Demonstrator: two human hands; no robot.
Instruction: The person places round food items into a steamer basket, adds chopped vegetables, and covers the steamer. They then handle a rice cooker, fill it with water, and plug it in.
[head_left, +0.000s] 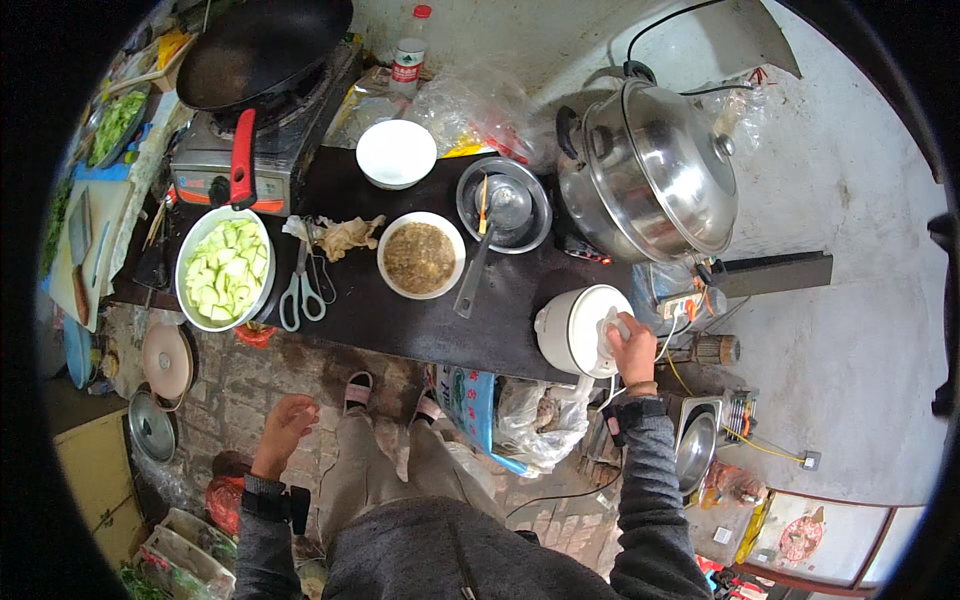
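Note:
My right hand (634, 351) has its fingers on the knob of a white lid (598, 330), which sits on a small white electric cooker (559, 330) at the table's right front edge. Held over the brick floor, my left hand (287, 431) is empty, its fingers loosely curved. Left of the cooker, a metal ladle (474, 281) leans out of a steel basin (466, 187) that also holds a small brush (484, 210). Beside it stands a white bowl of brown, lumpy liquid (420, 259). Pale green chopped vegetable pieces (225, 270) fill another white bowl (184, 281) at the left.
A large lidded steel steamer (645, 172) stands at the back right. At the back left, a wok (262, 60) with a red handle sits on a gas stove (232, 165). Scissors (302, 292) lie near the front edge, and a knife (79, 240) rests on a cutting board (109, 202).

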